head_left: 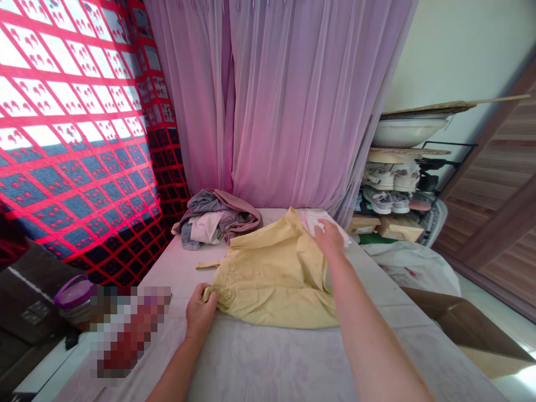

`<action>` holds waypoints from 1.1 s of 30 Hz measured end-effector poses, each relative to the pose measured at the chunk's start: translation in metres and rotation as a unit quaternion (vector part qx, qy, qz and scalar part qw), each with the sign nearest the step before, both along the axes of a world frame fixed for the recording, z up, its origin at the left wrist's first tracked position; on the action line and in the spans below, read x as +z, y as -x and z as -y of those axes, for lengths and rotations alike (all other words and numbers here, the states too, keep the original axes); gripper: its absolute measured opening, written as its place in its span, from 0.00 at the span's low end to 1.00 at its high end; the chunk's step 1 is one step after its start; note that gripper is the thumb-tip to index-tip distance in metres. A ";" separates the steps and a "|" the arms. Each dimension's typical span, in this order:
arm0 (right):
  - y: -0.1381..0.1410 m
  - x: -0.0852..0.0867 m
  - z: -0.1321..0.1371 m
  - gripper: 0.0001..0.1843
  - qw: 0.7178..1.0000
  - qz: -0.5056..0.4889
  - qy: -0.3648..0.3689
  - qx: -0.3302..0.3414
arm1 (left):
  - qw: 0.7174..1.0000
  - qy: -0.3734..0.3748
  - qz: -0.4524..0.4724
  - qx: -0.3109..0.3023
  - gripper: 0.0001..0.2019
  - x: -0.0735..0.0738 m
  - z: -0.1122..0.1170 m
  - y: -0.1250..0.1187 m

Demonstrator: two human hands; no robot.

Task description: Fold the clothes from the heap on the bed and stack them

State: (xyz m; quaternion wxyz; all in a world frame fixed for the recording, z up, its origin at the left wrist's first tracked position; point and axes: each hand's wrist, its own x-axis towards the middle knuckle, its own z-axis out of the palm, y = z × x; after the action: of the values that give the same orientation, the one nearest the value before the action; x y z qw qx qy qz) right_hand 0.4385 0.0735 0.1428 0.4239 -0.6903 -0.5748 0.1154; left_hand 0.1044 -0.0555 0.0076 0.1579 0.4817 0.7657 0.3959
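Observation:
A pale yellow button shirt (272,273) lies crumpled on a lilac-sheeted bed (268,363). My left hand (201,310) is shut on the shirt's near left edge, pinching the cloth. At the far end of the shirt, my right hand (329,237) lies on a white cloth (312,221) that is partly under the yellow fabric. Its fingers touch the white cloth, but I cannot tell if they grip it. Behind the shirt sits a heap of folded and crumpled clothes (215,219).
A sheer lilac curtain (285,111) hangs behind the bed. A red-gridded cloth (75,139) covers the left wall. On the right stand a shoe rack with sneakers (389,184), a white basin (408,131), and a cardboard box (469,324). A purple-lidded container (73,298) sits at left.

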 end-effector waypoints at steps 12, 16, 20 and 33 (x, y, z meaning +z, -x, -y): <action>-0.002 -0.116 0.074 0.20 0.981 0.062 0.146 0.115 | 1.000 0.019 -0.003 -0.015 0.19 -0.003 -0.004 0.004; -0.015 -0.118 0.094 0.20 0.959 0.081 0.217 0.165 | 0.997 0.050 -0.034 -0.038 0.23 0.002 -0.006 0.005; -0.028 -0.100 0.109 0.14 0.925 0.046 0.279 0.255 | 0.998 0.049 -0.029 0.008 0.21 0.015 -0.004 0.015; -0.022 -0.074 0.122 0.13 0.854 -0.068 0.347 0.381 | 0.910 0.053 -0.190 -0.366 0.24 0.028 0.020 -0.020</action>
State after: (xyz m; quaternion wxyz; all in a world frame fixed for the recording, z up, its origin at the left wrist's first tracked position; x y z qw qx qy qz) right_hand 0.4604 -0.0483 0.0685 0.1174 -0.5099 -0.6854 0.5064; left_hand 0.1244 -0.0759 0.0354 0.1685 0.7849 0.5713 0.1706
